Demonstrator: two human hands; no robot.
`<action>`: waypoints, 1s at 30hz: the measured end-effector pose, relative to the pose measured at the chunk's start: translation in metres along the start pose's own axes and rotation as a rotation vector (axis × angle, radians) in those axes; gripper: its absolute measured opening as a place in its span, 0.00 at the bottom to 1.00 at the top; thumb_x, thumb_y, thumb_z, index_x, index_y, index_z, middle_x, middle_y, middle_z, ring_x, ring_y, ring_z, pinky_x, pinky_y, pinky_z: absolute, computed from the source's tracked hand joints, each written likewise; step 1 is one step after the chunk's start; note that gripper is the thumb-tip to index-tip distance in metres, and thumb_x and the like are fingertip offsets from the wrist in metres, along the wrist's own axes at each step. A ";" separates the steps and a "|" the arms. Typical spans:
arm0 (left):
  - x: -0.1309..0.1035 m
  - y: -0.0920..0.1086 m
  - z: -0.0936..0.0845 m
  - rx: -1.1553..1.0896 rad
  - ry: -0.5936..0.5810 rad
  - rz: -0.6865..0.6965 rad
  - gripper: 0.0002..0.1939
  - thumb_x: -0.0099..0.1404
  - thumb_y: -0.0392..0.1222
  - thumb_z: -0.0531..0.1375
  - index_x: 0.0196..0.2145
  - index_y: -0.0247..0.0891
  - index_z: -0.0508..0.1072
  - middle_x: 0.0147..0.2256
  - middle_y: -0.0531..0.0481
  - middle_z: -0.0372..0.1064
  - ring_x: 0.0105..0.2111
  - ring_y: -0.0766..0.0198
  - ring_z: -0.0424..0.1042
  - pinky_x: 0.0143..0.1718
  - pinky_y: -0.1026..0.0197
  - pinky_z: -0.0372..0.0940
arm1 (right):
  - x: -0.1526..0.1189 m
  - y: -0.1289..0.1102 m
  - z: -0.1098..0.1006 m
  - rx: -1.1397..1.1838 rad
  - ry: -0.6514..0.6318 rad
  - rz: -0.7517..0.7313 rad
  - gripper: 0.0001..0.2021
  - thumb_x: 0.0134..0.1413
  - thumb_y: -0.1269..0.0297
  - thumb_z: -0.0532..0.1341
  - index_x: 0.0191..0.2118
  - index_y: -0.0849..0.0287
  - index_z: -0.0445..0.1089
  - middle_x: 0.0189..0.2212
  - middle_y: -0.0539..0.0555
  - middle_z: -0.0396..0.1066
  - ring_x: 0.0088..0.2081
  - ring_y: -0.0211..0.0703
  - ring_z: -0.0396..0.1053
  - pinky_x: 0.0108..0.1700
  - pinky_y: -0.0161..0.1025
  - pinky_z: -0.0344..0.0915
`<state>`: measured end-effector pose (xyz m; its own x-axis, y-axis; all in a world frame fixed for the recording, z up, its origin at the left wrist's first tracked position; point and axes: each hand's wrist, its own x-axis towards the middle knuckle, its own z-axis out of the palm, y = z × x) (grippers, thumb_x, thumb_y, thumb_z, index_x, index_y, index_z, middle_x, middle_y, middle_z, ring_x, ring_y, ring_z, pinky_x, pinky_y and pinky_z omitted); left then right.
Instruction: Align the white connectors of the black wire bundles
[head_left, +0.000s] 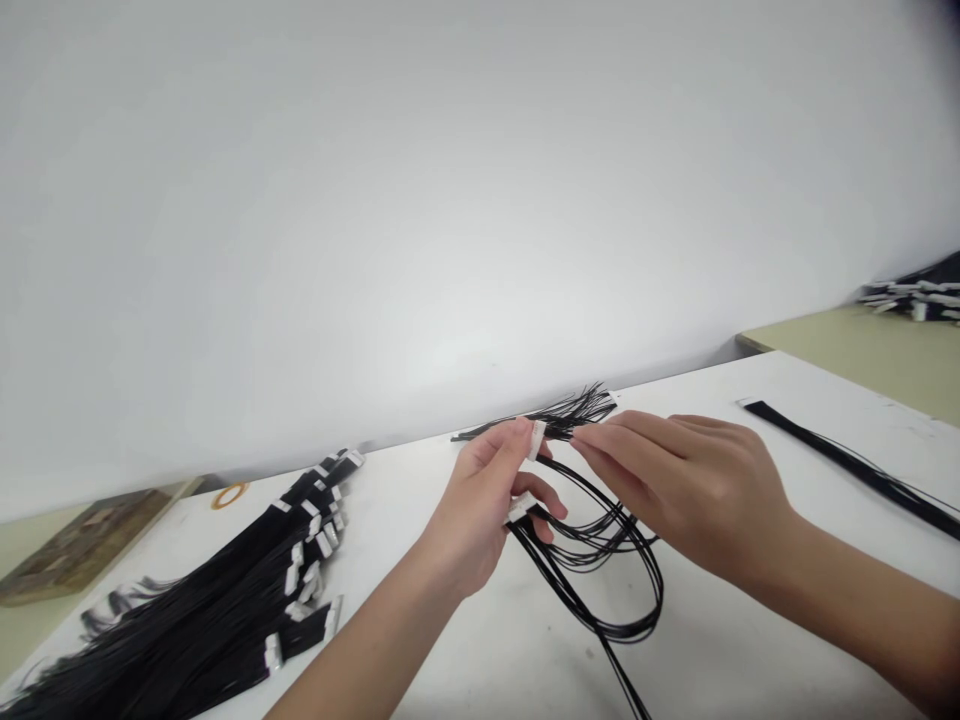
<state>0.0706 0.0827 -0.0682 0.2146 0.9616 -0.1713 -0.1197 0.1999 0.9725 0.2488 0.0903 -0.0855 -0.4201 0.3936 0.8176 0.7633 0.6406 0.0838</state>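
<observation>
My left hand (491, 500) holds a white connector (537, 440) between thumb and forefinger. A second white connector (520, 508) sits lower, against the curled fingers of the same hand. Black wires (645, 600) loop from the connectors to the right and hang down over the white table. Just right of the upper connector, my right hand (675, 480) has its fingers pinched together; what lies between its fingertips is too small to make out. Behind both hands, a bunch of loose black wires (585, 408) rests near the table's back edge.
On the white table (420, 560), a big pile of black wires with white connectors (225, 590) lies left, beside an orange ring (229, 495). One wire bundle (847, 458) lies right. A brown board (82, 545) is far left; more connectors (919, 298) are far right.
</observation>
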 end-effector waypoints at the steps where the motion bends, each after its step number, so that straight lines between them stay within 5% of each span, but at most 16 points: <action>1: 0.000 0.001 0.000 0.000 -0.002 -0.002 0.14 0.61 0.54 0.56 0.32 0.39 0.67 0.39 0.52 0.60 0.22 0.70 0.68 0.14 0.70 0.57 | 0.000 0.000 0.000 -0.010 0.017 -0.007 0.06 0.53 0.74 0.59 0.33 0.57 0.70 0.24 0.48 0.70 0.23 0.33 0.63 0.25 0.34 0.54; 14: -0.002 0.000 0.002 -0.072 0.072 -0.032 0.10 0.57 0.47 0.62 0.30 0.37 0.72 0.19 0.55 0.60 0.17 0.72 0.61 0.13 0.71 0.54 | -0.003 -0.002 0.002 0.068 0.010 -0.044 0.08 0.52 0.78 0.58 0.33 0.58 0.70 0.22 0.47 0.69 0.22 0.33 0.61 0.28 0.35 0.57; 21: -0.004 0.005 0.005 -0.077 0.089 -0.056 0.08 0.58 0.44 0.61 0.27 0.36 0.71 0.16 0.55 0.59 0.15 0.71 0.59 0.12 0.71 0.51 | -0.002 -0.004 0.002 0.082 0.031 -0.075 0.09 0.52 0.79 0.57 0.29 0.59 0.68 0.20 0.47 0.65 0.19 0.32 0.55 0.25 0.35 0.54; 30: -0.003 0.002 0.003 -0.110 0.059 -0.070 0.09 0.58 0.45 0.62 0.28 0.36 0.72 0.21 0.54 0.61 0.17 0.74 0.60 0.12 0.73 0.53 | -0.003 0.000 0.002 0.067 0.000 -0.047 0.07 0.54 0.75 0.58 0.35 0.57 0.69 0.24 0.47 0.69 0.22 0.33 0.61 0.28 0.35 0.56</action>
<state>0.0724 0.0796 -0.0651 0.1688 0.9533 -0.2505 -0.2131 0.2834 0.9350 0.2494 0.0907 -0.0888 -0.4547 0.3621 0.8137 0.7084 0.7008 0.0840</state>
